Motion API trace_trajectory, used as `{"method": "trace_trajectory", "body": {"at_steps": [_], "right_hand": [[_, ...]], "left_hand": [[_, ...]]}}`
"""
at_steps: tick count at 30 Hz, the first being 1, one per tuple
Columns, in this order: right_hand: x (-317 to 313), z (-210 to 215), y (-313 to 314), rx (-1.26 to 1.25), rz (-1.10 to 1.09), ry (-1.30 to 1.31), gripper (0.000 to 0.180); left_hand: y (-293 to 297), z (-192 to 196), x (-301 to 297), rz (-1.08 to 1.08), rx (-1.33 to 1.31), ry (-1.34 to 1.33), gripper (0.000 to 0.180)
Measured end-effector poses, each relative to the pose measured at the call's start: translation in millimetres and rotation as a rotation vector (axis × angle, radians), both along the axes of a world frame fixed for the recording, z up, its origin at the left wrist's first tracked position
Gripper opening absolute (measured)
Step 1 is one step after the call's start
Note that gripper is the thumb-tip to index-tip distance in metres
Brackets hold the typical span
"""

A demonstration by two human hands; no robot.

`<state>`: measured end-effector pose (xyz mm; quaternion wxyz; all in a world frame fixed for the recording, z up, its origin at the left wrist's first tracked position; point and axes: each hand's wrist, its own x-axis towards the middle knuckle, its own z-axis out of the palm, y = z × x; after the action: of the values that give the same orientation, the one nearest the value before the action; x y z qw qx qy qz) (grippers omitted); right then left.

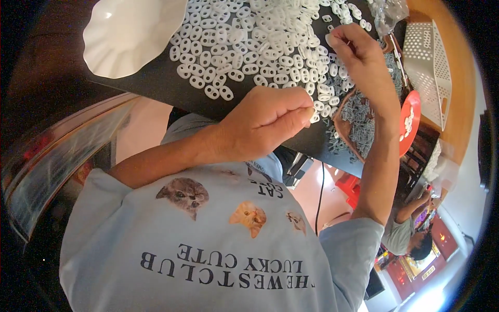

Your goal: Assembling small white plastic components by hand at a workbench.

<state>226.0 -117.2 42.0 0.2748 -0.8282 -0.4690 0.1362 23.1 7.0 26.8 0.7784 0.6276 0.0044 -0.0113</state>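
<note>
White oval pieces [208, 36] with two holes each lie in a wide heap over the black tabletop. My left hand [270, 122] is closed in a fist by the table's near edge, in front of the heap. A white piece shows at its fingertips; whether it is gripped or lies behind them, I cannot tell. Farther right, my right hand [361, 57] hovers with thumb and fingers pinched together, above the right side of the heap. What it pinches, if anything, is hidden. Beneath my right wrist lie many small dark grey pieces [364, 122], partly within a brown curved rim [340, 122].
A white scalloped dish [130, 39] stands at the far left. To the right are a red plate [412, 130] with several white pieces, a perforated white basket [429, 62] and a clear plastic bag [389, 13]. Another person [408, 234] sits at the lower right.
</note>
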Motion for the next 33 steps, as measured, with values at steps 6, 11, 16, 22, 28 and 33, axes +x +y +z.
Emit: {"method": "trace_trajectory", "body": {"at_steps": [6,11,16,22,28,33], "right_hand": [[-31.1,34.5,-15.9,-0.025,-0.208,0.598,0.014],[-72.7,42.8,-18.2,0.077,-0.163,0.723,0.015],[-89.7,46.6,-23.9,0.257,-0.131,0.789,0.014],[-101.4,35.6,-30.8,0.412,-0.136,0.820,0.015],[-88.1,42.2,-40.0,0.293,-0.229,0.897,0.018],[-80.5,45.3,-43.1,0.144,-0.118,0.936,0.025]], "left_hand": [[4.0,3.4,4.2,0.040,-0.154,0.042,0.020],[0.8,13.3,10.7,0.056,-0.361,0.027,0.021],[0.6,11.5,12.6,0.089,-0.505,0.068,0.021],[-0.4,13.1,13.0,0.056,-0.716,0.103,0.020],[-0.7,11.6,11.7,0.015,-0.577,0.116,0.018],[-0.7,14.1,5.9,-0.028,-0.410,0.044,0.017]]}}
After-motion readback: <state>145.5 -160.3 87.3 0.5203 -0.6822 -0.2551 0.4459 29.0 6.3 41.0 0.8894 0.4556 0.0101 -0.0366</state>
